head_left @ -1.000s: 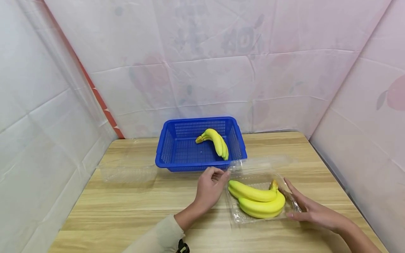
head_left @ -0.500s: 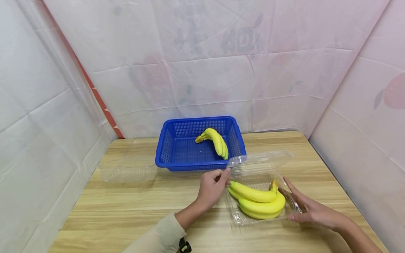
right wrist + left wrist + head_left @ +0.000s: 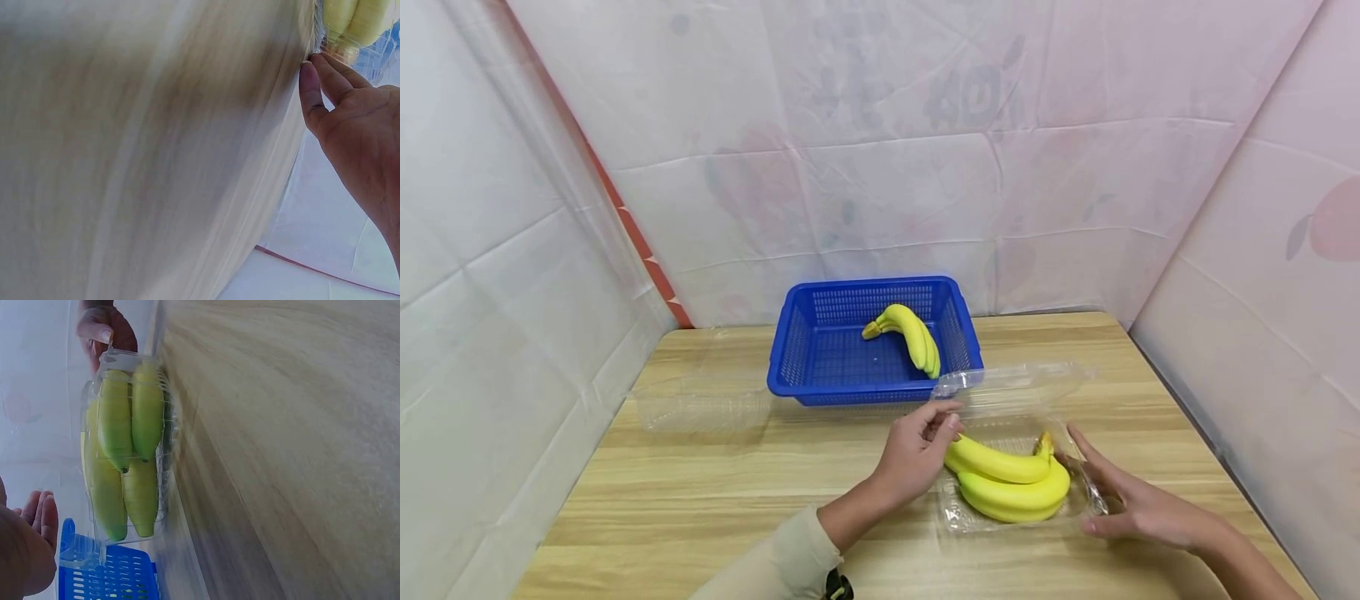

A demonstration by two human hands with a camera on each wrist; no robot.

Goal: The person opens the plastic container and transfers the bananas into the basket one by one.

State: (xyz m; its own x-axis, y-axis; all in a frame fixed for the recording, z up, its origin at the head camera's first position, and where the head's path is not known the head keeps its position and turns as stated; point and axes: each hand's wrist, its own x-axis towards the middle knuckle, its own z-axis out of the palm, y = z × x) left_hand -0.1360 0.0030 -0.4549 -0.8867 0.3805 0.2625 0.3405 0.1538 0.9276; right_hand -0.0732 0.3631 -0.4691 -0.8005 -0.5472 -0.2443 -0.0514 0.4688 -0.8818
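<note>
Here, on the wooden desk (image 3: pixel 700 492), a clear plastic clamshell box (image 3: pixel 970 518) lies open at about 4 o'clock from the middle, with a bunch of yellow bananas (image 3: pixel 1007 483) resting in its tray. Its transparent lid (image 3: pixel 1022 382) stands tilted up behind the tray, toward 12 o'clock from the bananas.

The left hand (image 3: pixel 913 454) sits at the 9 o'clock side of the box, fingers curled, fingertips at the lid's near corner and just beside the tip of the bananas. Whether it pinches the lid's edge cannot be told from the head view; the left wrist view shows only the heel of this hand (image 3: pixel 28 547) beside the box (image 3: pixel 125 456), with the bananas (image 3: pixel 122 456) seen through the plastic.

The right hand (image 3: pixel 1131 500) lies at the 3 o'clock side of the box, flat and relaxed, its straight fingers (image 3: pixel 1086 454) resting against the tray's outer edge. The right wrist view shows these fingers (image 3: pixel 328 84) extended and touching the plastic rim, holding nothing.

At 12 o'clock on the desk stands a blue perforated basket (image 3: pixel 805 367) with a second bunch of bananas (image 3: pixel 910 333) lying in its right half. A second clear plastic box (image 3: pixel 703 408) lies at about 10 o'clock, just beside the basket's left wall. Pale sheeting (image 3: pixel 925 167) hangs around the desk on three sides.
</note>
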